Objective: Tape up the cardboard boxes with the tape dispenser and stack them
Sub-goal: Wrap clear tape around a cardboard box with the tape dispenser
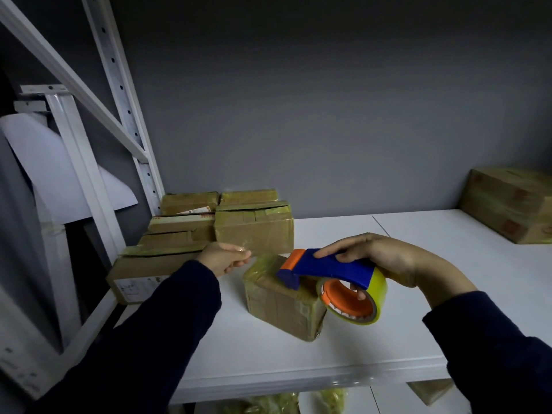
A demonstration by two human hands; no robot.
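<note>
Right hand fingers wrap the tape dispenser, its nose on the small box mid-shelf. Left hand, at the box's 10 o'clock, fingers pinched together. More boxes at 11 o'clock.

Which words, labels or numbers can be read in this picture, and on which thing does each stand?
None is legible.
White label on the front left box: too small.
Red marks on the far right box: blurred.
Printed slip among the back boxes: blurred.
</note>
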